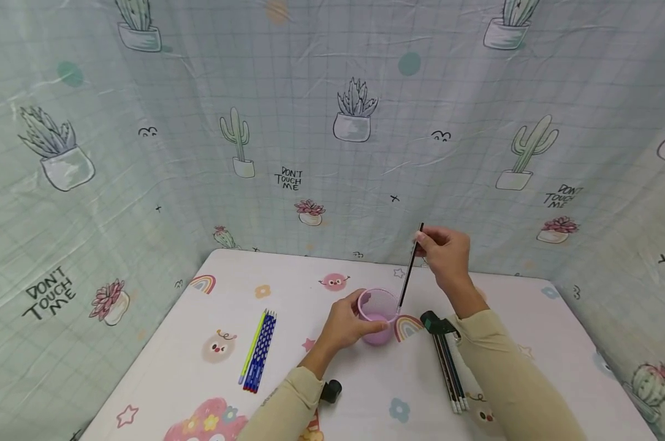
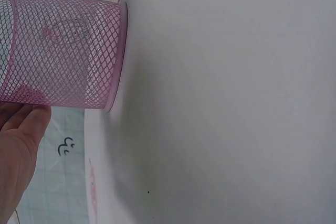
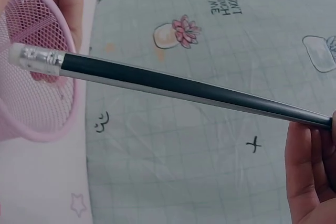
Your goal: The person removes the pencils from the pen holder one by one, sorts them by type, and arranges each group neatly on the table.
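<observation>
A pink mesh pen cup [image 1: 377, 338] stands upright or nearly so on the table; in the left wrist view its mesh side [image 2: 65, 51] and base show. My left hand [image 1: 344, 321] grips it, thumb at the near rim and fingers round the far left side. My right hand [image 1: 447, 252] pinches a black pencil [image 1: 410, 269] near its upper end, above and right of the cup. The pencil slants down, its white eraser [image 3: 21, 56] and silver ferrule lowest, at the cup's right rim. Whether the eraser touches the rim I cannot tell.
Several black pencils [image 1: 448, 373] lie right of the cup, partly under a dark device [image 1: 438, 323] by the right cuff. To the left lie several blue patterned pencils [image 1: 262, 352] and a yellow-green pencil [image 1: 252, 346]. A patterned curtain [image 1: 310, 153] closes off the table's back.
</observation>
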### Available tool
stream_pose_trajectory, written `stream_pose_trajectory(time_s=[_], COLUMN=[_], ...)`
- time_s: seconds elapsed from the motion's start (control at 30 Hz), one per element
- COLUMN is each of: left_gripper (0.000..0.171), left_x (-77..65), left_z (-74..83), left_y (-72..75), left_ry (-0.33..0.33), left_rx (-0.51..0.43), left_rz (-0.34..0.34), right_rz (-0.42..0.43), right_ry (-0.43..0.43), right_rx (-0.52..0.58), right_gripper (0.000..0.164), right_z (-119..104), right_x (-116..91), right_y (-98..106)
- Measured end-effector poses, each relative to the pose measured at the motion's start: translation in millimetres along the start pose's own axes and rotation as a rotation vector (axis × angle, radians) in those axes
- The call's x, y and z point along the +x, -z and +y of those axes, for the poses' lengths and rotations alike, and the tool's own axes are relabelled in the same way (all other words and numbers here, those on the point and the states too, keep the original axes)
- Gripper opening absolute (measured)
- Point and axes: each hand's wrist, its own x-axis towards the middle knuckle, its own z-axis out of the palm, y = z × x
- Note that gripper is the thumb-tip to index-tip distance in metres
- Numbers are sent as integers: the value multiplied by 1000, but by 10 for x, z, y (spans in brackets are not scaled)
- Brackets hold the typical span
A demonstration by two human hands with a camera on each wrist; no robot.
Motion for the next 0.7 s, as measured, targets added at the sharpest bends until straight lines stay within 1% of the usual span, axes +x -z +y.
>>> stream_pose_trajectory(time_s=[0.13, 0.27, 0.47, 0.7], left_gripper=[74, 75, 75, 75], left_x=[-9, -19, -8, -3], left_z=[0, 17, 17, 7], left_y=[-6, 1, 9, -11], left_ry=[-6, -2, -6, 4], left_rx=[7, 12, 5, 6], left_rz=[-1, 6, 10, -4], right_rz=[12, -11, -34, -59], right_ry=[3, -7, -35, -82], right_rx=[-29, -69, -151, -245], right_gripper=[24, 23, 26, 29], right_z=[-32, -44, -15, 46], right_x=[1, -1, -17, -58], right_y=[101, 188, 319, 493])
